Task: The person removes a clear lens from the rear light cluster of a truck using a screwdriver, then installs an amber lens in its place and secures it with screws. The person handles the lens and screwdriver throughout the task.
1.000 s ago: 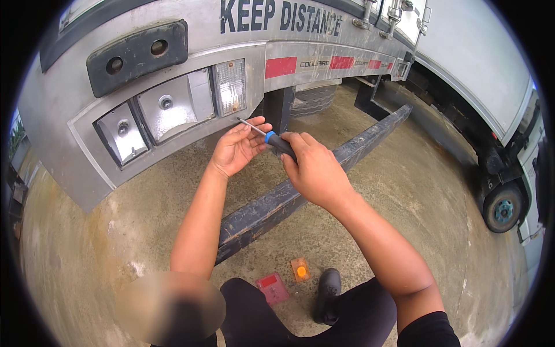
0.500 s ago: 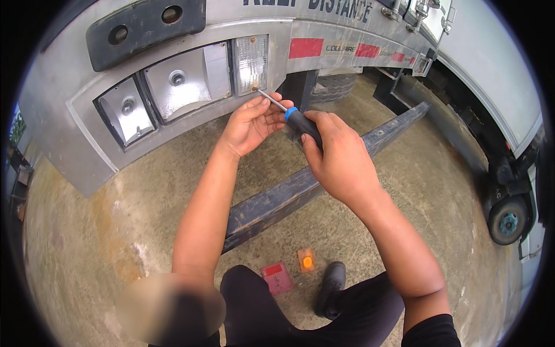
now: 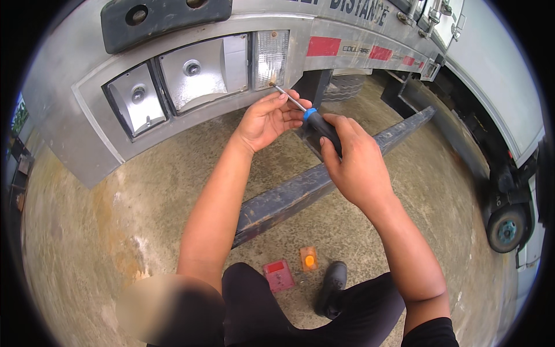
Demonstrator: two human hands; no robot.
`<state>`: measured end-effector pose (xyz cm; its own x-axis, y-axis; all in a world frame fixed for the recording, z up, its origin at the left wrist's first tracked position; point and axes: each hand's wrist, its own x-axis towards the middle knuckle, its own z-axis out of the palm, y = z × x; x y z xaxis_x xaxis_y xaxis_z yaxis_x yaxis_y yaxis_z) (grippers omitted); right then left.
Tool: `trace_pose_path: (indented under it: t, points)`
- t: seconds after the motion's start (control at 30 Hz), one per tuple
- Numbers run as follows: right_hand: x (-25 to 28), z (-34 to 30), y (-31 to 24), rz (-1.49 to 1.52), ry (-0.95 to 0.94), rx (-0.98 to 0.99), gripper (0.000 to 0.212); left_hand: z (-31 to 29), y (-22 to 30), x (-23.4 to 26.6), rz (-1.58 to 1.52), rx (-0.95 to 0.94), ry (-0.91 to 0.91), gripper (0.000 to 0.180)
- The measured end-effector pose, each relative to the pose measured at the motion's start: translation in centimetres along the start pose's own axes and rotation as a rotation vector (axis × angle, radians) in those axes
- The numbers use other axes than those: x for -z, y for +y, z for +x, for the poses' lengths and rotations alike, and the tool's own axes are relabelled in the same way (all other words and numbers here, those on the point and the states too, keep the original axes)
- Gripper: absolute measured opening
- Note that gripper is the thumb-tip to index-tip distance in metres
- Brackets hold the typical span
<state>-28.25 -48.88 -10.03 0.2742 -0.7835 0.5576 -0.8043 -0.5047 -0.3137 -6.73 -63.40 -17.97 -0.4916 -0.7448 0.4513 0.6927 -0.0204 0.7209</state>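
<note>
Silvery rectangular lamp housings (image 3: pixel 209 74), round fittings (image 3: pixel 192 67) inside
Right hand (image 3: pixel 359 162) clamped on black-and-blue screwdriver (image 3: pixel 322 132); left hand (image 3: pixel 267 120) half-curled at shaft (image 3: pixel 293 101), grip unclear.

My screwdriver tip (image 3: pixel 277 88) has risen from below the clear lamp (image 3: pixel 271 55). It now meets the lamp's lower screw (image 3: pixel 272 84).

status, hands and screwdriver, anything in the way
Right hand gripping screwdriver, left hand by shaft. Tip at lower screw of clear lens. No obstruction visible.
</note>
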Motion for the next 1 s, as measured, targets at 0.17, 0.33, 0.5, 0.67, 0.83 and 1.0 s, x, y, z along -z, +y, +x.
trace_pose_path:
  t: [0.17, 0.33, 0.5, 0.67, 0.83, 1.0]
  points:
    - [-0.14, -0.17, -0.33, 0.003, -0.003, 0.021, 0.035, 0.04, 0.09, 0.06, -0.023, -0.011, -0.026, 0.024]
    - [-0.13, -0.24, -0.52, -0.006, -0.014, 0.006, 0.036, 0.28, -0.08, 0.13, -0.078, -0.010, -0.031, 0.024]
    - [-0.35, -0.40, -0.42, -0.016, -0.009, 0.018, 0.036, 0.30, -0.04, 0.16, -0.083, -0.009, -0.037, 0.024]
    - [-0.30, -0.28, -0.53, -0.012, -0.001, 0.012, 0.036, 0.18, 0.14, -0.06, -0.040, -0.002, -0.021, 0.022]
    - [0.24, 0.16, -0.23, 0.023, 0.005, 0.015, 0.034, 0.27, 0.10, -0.15, -0.039, -0.005, -0.021, 0.023]
    - [-0.48, -0.23, -0.21, 0.024, -0.010, -0.044, 0.033, 0.36, 0.11, 0.09, -0.049, 0.000, -0.052, 0.022]
